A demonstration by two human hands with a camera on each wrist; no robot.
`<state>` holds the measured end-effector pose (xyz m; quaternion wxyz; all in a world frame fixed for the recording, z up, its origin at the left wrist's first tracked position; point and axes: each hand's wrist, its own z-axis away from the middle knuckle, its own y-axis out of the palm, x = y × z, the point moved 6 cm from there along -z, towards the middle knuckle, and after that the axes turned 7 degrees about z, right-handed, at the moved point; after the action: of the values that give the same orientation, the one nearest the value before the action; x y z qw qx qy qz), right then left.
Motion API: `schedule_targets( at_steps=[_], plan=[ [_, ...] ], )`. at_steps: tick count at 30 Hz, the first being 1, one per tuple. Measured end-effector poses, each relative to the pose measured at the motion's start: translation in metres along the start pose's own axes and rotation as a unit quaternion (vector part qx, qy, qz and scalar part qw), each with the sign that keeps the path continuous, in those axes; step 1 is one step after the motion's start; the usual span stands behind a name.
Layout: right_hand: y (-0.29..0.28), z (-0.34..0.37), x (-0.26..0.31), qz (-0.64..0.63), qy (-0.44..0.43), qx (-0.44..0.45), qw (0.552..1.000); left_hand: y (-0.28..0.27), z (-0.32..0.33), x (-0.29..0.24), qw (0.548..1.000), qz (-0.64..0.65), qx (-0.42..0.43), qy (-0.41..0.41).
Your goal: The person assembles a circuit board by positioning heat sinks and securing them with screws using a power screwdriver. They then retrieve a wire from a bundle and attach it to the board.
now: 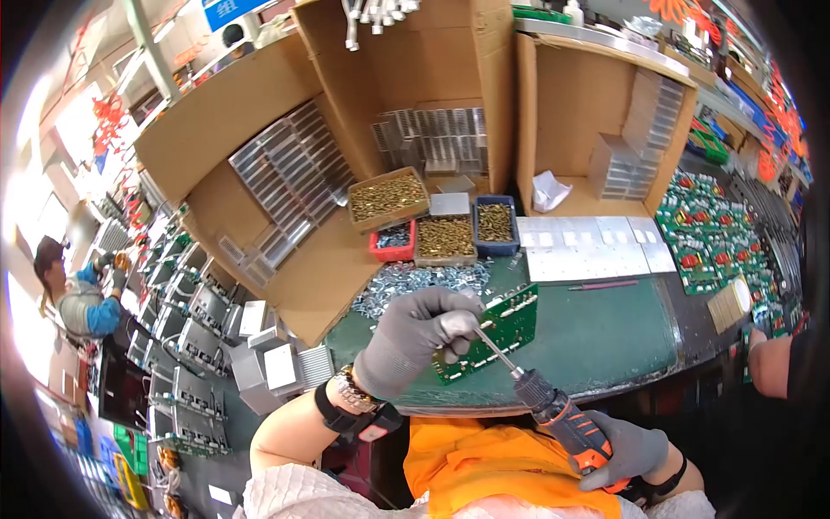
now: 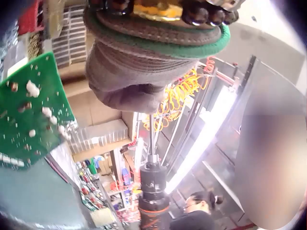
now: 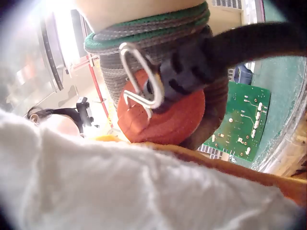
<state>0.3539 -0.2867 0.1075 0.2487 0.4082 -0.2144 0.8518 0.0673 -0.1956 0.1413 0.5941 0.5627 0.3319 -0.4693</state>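
Note:
My gloved right hand [image 1: 635,450] grips the black-and-orange electric screwdriver [image 1: 566,424], which points up and to the left. At the tip of its long bit [image 1: 497,350] my gloved left hand [image 1: 419,337] pinches with curled fingers. Whether a small screw sits between those fingertips, I cannot tell. Behind the left hand a green circuit board [image 1: 510,329] stands tilted over the green work mat [image 1: 596,333]. White solder spots dot the board's face in the left wrist view. The right wrist view shows the screwdriver's orange end [image 3: 168,122] with a metal hook and black cord.
Loose bluish metal parts [image 1: 415,285] lie behind the board. Beyond them stand bins of brass-coloured pieces [image 1: 445,238] and cardboard boxes [image 1: 398,78] with metal blocks. Flat silver plates [image 1: 596,251] and several circuit boards [image 1: 709,233] are at the right. Another person's arm [image 1: 769,363] reaches in there.

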Motion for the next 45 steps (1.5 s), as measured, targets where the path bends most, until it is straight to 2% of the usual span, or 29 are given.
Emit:
schedule_targets(
  at_steps=[1,3,5,8,9,10,11,12,14,15,16,17,18,20,21,22,24,25,26,28,34,38,41,44,45],
  plan=[
    [0.001,0.002,0.002,-0.057,0.008,0.011,0.998,-0.003,-0.002,0.003,0.999,-0.014,0.027,0.021],
    [0.002,-0.003,-0.007,-0.132,-0.002,0.046,0.990,-0.007,0.000,0.009,1.000,-0.006,0.024,0.016],
    [0.001,-0.005,-0.014,-0.111,-0.010,0.048,0.993,-0.005,-0.002,0.016,0.998,0.024,0.054,-0.006],
    [-0.001,-0.008,-0.014,-0.139,-0.017,0.041,0.989,-0.008,-0.007,0.025,0.996,0.075,0.030,-0.034],
    [-0.002,-0.009,-0.013,-0.126,-0.030,0.045,0.991,-0.009,-0.009,0.022,0.998,0.018,0.061,-0.010],
    [-0.002,-0.009,-0.013,-0.118,-0.042,0.046,0.991,-0.013,-0.013,0.020,0.998,0.020,0.061,-0.014],
    [-0.001,-0.008,-0.014,-0.123,-0.036,0.042,0.991,-0.011,-0.018,0.002,0.988,-0.056,0.085,0.118],
    [-0.004,-0.008,-0.012,-0.098,-0.042,0.031,0.994,-0.007,-0.021,-0.013,0.955,-0.124,0.110,0.246],
    [-0.011,-0.002,-0.014,-0.055,-0.041,-0.001,0.998,-0.031,-0.044,-0.019,0.917,-0.347,0.064,0.188],
    [-0.011,0.001,-0.023,-0.037,0.001,0.012,0.999,-0.027,-0.051,-0.025,0.921,-0.334,0.085,0.182],
    [-0.012,0.003,-0.029,-0.020,0.041,0.030,0.999,-0.022,-0.056,-0.020,0.923,-0.359,0.127,0.052],
    [-0.008,0.004,-0.021,-0.017,0.050,0.024,0.998,-0.025,-0.057,-0.008,0.906,-0.382,0.163,-0.080],
    [-0.005,0.002,-0.019,-0.029,0.063,0.020,0.997,-0.029,-0.063,-0.001,0.905,-0.376,0.176,-0.090],
    [0.002,-0.003,-0.026,0.021,0.126,0.048,0.991,-0.038,-0.072,0.027,0.859,-0.440,0.220,-0.142],
    [0.006,-0.006,-0.025,-0.018,0.146,0.050,0.988,-0.038,-0.073,0.035,0.878,-0.381,0.231,-0.174],
    [0.007,-0.011,-0.025,-0.025,0.155,0.049,0.986,-0.041,-0.079,0.041,0.877,-0.375,0.240,-0.181],
    [0.009,-0.020,-0.025,0.009,0.139,0.063,0.988,-0.030,-0.080,0.053,0.870,-0.276,0.369,-0.173],
    [0.010,-0.022,-0.023,0.017,0.168,0.073,0.983,-0.027,-0.073,0.055,0.893,-0.193,0.353,-0.203],
    [0.013,-0.025,-0.023,0.015,0.171,0.074,0.982,-0.032,-0.075,0.060,0.892,-0.190,0.354,-0.206],
    [0.014,-0.029,-0.023,0.010,0.141,0.053,0.989,-0.044,-0.089,0.063,0.880,-0.319,0.323,-0.137],
    [0.016,-0.029,-0.022,-0.015,0.125,0.040,0.991,-0.043,-0.093,0.063,0.874,-0.322,0.343,-0.124],
    [0.019,-0.031,-0.028,-0.008,0.145,0.047,0.988,-0.046,-0.095,0.064,0.875,-0.328,0.336,-0.118],
    [0.024,-0.029,-0.031,-0.026,0.125,0.039,0.991,-0.039,-0.091,0.064,0.863,-0.307,0.366,-0.166],
    [0.025,-0.029,-0.026,-0.009,0.131,0.036,0.991,-0.035,-0.090,0.062,0.860,-0.309,0.370,-0.169],
    [0.030,-0.026,-0.022,-0.070,0.142,0.055,0.986,-0.036,-0.091,0.064,0.859,-0.308,0.372,-0.170]
  ],
)
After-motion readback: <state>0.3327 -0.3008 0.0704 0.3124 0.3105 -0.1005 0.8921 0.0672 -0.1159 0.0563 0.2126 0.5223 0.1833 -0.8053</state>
